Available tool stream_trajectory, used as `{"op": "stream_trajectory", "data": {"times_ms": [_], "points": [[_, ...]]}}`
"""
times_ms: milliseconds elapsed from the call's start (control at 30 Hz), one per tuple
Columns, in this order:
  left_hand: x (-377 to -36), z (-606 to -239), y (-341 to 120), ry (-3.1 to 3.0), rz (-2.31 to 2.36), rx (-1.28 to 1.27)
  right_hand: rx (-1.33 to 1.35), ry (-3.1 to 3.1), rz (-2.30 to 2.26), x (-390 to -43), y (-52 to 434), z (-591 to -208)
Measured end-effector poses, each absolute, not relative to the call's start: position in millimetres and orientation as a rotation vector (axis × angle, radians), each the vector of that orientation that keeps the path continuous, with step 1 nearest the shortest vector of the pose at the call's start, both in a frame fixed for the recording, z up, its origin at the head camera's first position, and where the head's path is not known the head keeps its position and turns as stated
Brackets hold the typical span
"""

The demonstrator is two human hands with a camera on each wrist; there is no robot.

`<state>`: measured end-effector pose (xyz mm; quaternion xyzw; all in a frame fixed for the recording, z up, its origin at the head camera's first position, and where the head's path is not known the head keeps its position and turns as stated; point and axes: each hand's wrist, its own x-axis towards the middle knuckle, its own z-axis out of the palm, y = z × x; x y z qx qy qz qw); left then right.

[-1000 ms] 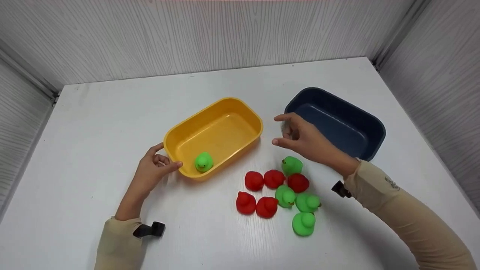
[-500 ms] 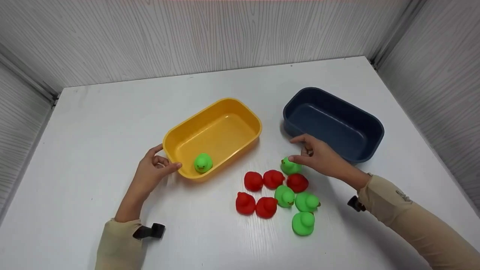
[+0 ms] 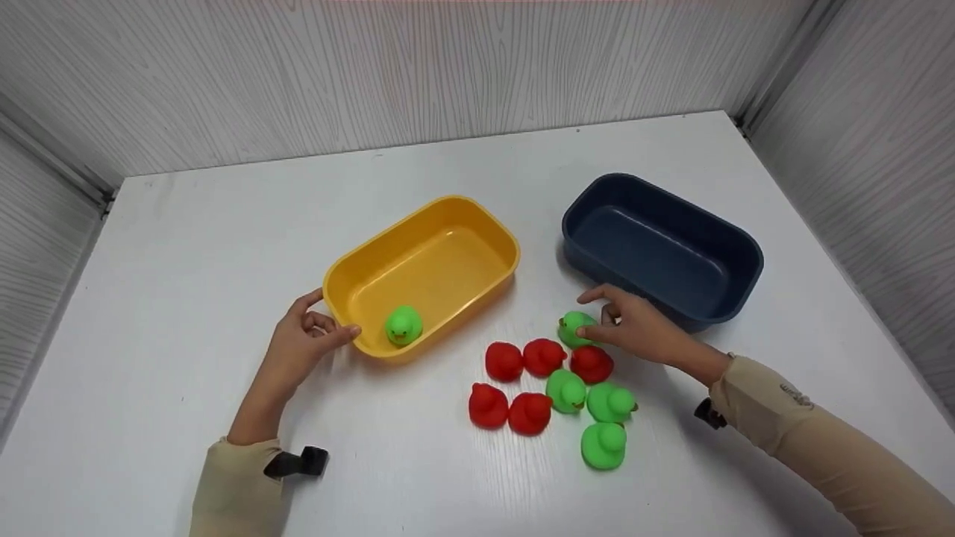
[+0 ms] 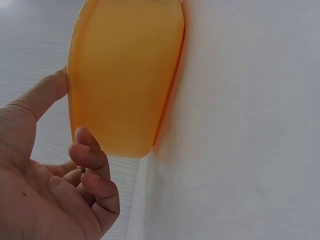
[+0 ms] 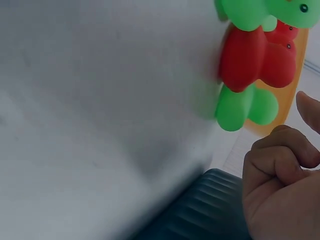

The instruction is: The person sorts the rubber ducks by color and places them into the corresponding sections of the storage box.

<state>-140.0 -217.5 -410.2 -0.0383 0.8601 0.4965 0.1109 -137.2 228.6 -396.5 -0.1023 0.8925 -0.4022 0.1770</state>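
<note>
At centre frame, the right hand [image 3: 640,328] rests its thumb and curled fingers against a green rubber duck [image 3: 575,328] on the white table [image 3: 186,246], just below the navy tub [image 3: 664,250]; whether it grips the duck, I cannot tell. At left, the left hand [image 3: 302,347] pinches the yellow tub [image 3: 425,272] rim.

White table [image 3: 224,224], grey wood-grain walls [image 3: 373,74]

Right wrist view is blurred — the topmost green duck [image 5: 265,12] is cut off by the edge (fingers [image 5: 280,150] hide the contact).
</note>
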Motion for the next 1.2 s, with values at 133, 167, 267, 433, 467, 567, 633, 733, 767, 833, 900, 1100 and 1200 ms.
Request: {"op": "stream_trajectory", "data": {"times_ms": [133,167,267,433,467,567,633,733,767,833,900,1100,1200], "points": [[-140,-411,-217,2.523,1.463,-0.113,-0.258,2.512,-1.095,-138,228,-399],[-140,-411,-217,2.522,1.463,-0.114,-0.256,2.516,-1.087,-139,228,-400],[-140,-410,-217,2.525,1.463,-0.113,-0.259,2.536,-1.072,-139,228,-401],[-140,-410,-217,2.529,1.472,-0.107,-0.276,2.561,-1.055,-139,228,-404],[-140,-410,-217,2.528,1.474,-0.107,-0.280,2.564,-1.050,-139,228,-405],[-139,-411,-217,2.524,1.479,-0.109,-0.290,2.576,-1.034,-140,228,-406],[-140,-411,-217,2.522,1.479,-0.108,-0.293,2.582,-1.028,-140,228,-408],[-140,-411,-217,2.523,1.477,-0.104,-0.295,2.587,-1.030,-140,228,-410],[-140,-411,-217,2.524,1.475,-0.101,-0.295,2.590,-1.032,-140,228,-411],[-140,-411,-217,2.526,1.469,-0.097,-0.289,2.591,-1.040,-139,228,-412],[-140,-411,-217,2.526,1.466,-0.097,-0.286,2.592,-1.048,-139,228,-414],[-139,-409,-217,2.531,1.454,-0.115,-0.297,2.602,-1.052,-139,227,-415],[-138,-409,-217,2.533,1.449,-0.118,-0.318,2.611,-1.048,-139,228,-415]]}}
